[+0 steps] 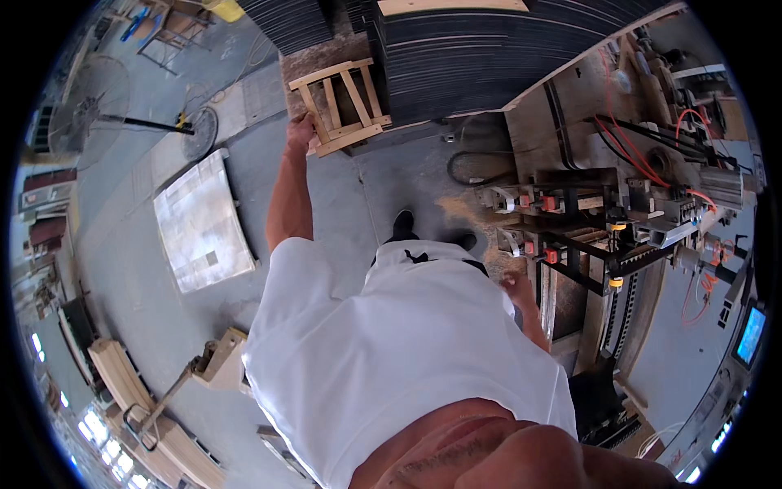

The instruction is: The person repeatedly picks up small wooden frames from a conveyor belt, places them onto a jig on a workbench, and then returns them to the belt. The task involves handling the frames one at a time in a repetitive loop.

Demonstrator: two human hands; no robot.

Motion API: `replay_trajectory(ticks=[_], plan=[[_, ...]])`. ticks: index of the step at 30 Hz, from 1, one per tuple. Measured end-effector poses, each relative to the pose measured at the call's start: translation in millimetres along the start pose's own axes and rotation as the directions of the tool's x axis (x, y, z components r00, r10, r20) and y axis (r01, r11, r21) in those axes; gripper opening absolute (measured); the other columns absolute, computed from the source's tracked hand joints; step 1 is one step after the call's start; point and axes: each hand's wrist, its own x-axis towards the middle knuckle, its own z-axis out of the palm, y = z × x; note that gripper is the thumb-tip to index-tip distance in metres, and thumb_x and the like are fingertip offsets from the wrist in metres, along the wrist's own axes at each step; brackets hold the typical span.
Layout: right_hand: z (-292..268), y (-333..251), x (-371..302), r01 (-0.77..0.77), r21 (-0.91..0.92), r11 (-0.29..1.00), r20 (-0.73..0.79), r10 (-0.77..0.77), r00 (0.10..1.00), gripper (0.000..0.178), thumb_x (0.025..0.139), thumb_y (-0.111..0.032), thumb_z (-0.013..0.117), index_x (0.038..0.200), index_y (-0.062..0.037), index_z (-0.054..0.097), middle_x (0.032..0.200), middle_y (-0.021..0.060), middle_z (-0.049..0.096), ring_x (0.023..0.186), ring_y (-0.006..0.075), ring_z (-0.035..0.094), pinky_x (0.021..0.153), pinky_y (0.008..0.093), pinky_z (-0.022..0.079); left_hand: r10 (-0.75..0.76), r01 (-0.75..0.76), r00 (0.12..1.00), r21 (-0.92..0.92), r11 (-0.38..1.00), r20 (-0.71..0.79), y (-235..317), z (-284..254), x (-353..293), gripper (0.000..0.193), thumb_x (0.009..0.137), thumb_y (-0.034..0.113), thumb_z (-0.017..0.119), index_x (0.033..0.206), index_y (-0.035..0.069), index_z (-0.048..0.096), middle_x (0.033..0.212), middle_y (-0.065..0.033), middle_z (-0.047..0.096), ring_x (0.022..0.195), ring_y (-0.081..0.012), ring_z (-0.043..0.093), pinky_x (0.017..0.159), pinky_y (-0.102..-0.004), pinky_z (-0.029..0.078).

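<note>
My left hand (300,130) reaches forward, its fingers closed on the near left corner of a slatted wooden frame (353,132). The frame is pale wood with several crossing slats. It sits tilted beside a tall stack of dark sheets (456,73), over a brown board surface (314,59). My right hand (515,287) hangs low by my right side with loosely bent fingers and nothing visible in it. Nearest to it is a machine (562,236) with red and yellow parts on black metal bars.
A pale flat sheet (204,220) lies on the floor to the left, near a standing fan (199,134). Long timber pieces (151,407) are stacked at the lower left. Orange hoses (643,167) run over the machine at the right. A lit screen (749,336) stands at the far right.
</note>
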Motion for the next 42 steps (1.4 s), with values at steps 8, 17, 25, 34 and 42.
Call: replay_trajectory(ticks=[8,17,25,34,42], plan=[[31.0,-11.1,-83.6,-0.169,0.104,0.980,-0.075,0.177,0.981,0.026,0.078,-0.022,0.068,0.093,-0.0007,0.068,0.080,0.0158,0.068,0.073,0.0197,0.067,0.066,0.0320,0.051,0.317,-0.255,0.948,0.566,0.784,-0.013,-9.7,25.8,74.0,0.035,0.084,0.032,0.059,0.104,0.006,0.069,0.093,-0.0153,0.070,0.087,-0.0274,0.067,0.074,-0.0370,0.051],[89.4,-4.5,-45.3,-0.137,0.431,0.892,-0.097,0.197,0.976,0.018,0.077,-0.002,0.062,0.095,0.0032,0.066,0.083,0.0087,0.069,0.069,0.0197,0.064,0.061,0.0299,0.050,0.404,-0.376,0.897,0.795,0.477,0.181,55.9,45.6,-36.0,0.038,0.082,0.036,0.062,0.111,0.010,0.064,0.105,-0.0145,0.065,0.101,-0.0332,0.060,0.087,-0.0422,0.046],[70.6,-61.4,-18.2,-0.252,0.522,0.815,-0.045,0.321,0.946,0.023,0.085,-0.009,0.063,0.105,0.0031,0.063,0.082,0.0083,0.068,0.067,0.0127,0.062,0.059,0.0258,0.050,0.356,-0.726,0.605,0.677,-0.122,0.712,12.8,90.5,-44.0,0.046,0.072,0.026,0.072,0.112,0.007,0.056,0.107,-0.0131,0.063,0.108,-0.0331,0.054,0.102,-0.0446,0.034],[95.1,-53.6,-58.6,-0.272,0.510,0.816,-0.112,0.376,0.920,0.009,0.082,0.000,0.062,0.090,0.0012,0.065,0.073,0.0034,0.063,0.063,0.0087,0.056,0.052,0.0246,0.044,0.246,-0.765,0.622,0.644,-0.012,0.744,7.6,93.5,-28.8,0.033,0.071,0.021,0.072,0.097,0.007,0.056,0.099,-0.0166,0.063,0.100,-0.0358,0.056,0.092,-0.0443,0.042],[86.5,-88.3,-63.5,-0.173,0.529,0.831,-0.134,0.283,0.950,0.004,0.079,0.003,0.063,0.082,0.0023,0.063,0.071,0.0073,0.060,0.064,0.0147,0.056,0.055,0.0278,0.044,0.199,-0.746,0.653,0.666,0.004,0.731,13.3,92.7,-28.6,0.033,0.072,0.021,0.072,0.096,0.006,0.055,0.098,-0.0163,0.063,0.098,-0.0355,0.058,0.083,-0.0443,0.048]])
